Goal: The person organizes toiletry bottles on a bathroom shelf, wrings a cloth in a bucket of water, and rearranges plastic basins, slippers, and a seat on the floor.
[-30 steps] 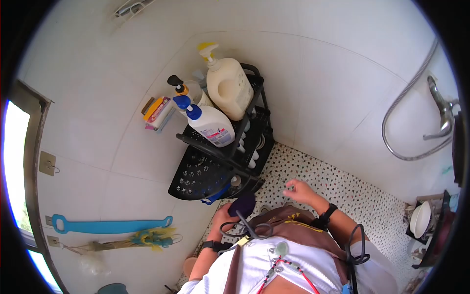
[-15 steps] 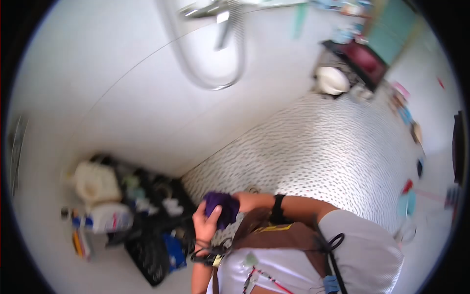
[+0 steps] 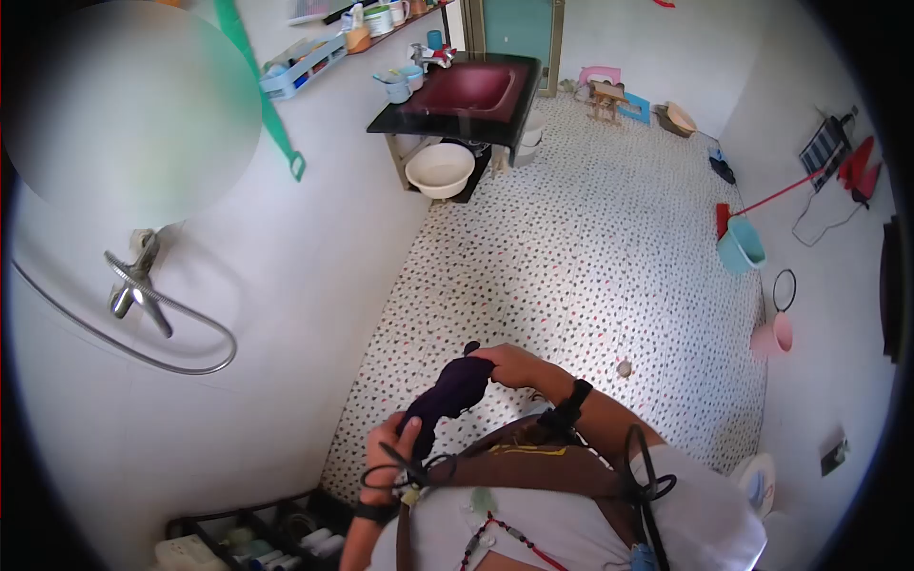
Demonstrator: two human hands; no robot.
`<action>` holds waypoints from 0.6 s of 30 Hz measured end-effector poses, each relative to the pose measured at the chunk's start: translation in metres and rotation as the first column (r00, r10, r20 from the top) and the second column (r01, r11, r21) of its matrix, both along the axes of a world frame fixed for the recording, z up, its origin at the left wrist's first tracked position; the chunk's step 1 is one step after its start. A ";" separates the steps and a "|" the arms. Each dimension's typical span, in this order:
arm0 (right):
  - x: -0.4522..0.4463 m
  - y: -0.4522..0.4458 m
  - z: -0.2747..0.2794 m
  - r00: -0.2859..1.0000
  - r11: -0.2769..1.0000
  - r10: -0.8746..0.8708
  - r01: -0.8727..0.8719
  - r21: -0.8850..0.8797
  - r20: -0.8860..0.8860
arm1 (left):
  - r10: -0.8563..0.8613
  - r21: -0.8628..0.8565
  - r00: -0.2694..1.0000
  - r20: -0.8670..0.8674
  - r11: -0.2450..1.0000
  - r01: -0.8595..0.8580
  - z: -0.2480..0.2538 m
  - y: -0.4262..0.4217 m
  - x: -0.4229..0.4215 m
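Dark purple cloth (image 3: pixel 457 385) stretches between the person's hands above the speckled floor (image 3: pixel 590 257), the left hand's grip (image 3: pixel 388 445) closed on one end, the right hand's (image 3: pixel 509 365) on the other.

I have open floor (image 3: pixel 571 238) ahead, running up between the sink counter (image 3: pixel 409 117) and the blue bucket (image 3: pixel 741 249). On my left the wall (image 3: pixel 305 285) shuts off sideways reach, with the tap (image 3: pixel 143 274) and hose (image 3: pixel 232 350) jutting out. The rack (image 3: pixel 228 515) crowds the low left corner. Cord (image 3: pixel 455 466) loops beside my left hand (image 3: pixel 386 445). The counter roofs over the basin (image 3: pixel 440 171).
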State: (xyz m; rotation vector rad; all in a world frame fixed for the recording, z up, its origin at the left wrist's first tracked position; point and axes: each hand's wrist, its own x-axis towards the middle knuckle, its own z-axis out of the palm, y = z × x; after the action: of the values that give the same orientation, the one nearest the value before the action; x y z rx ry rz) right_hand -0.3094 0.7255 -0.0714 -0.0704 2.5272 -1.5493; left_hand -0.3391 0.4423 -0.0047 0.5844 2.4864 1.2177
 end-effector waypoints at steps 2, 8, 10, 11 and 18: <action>0.014 0.053 0.005 0.996 0.997 -0.079 0.080 0.010 -0.051 | 0.000 0.113 0.987 0.159 0.993 -0.019 -0.012 0.058 -0.017; 0.050 0.198 0.022 0.947 0.948 -0.317 0.317 0.022 0.055 | -0.197 0.144 0.972 0.129 0.973 0.178 0.014 0.232 -0.056; 0.060 0.233 0.029 0.936 0.937 -0.350 0.350 -0.010 0.033 | -0.288 0.172 0.950 0.121 0.949 0.266 0.031 0.279 -0.067; 0.061 0.247 0.032 0.923 0.922 -0.384 0.384 -0.059 -0.002 | -0.365 0.177 0.928 0.071 0.920 0.349 0.052 0.301 -0.071; 0.014 0.317 0.051 0.926 0.913 -0.358 0.322 -0.252 -0.115 | -0.715 0.350 0.695 0.079 0.673 0.652 0.084 0.457 -0.120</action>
State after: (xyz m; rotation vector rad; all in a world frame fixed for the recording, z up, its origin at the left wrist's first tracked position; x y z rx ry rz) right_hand -0.2958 1.0429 -0.0200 0.2426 2.5707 -2.0425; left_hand -0.4593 0.8990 0.0798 1.2624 1.6280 1.2321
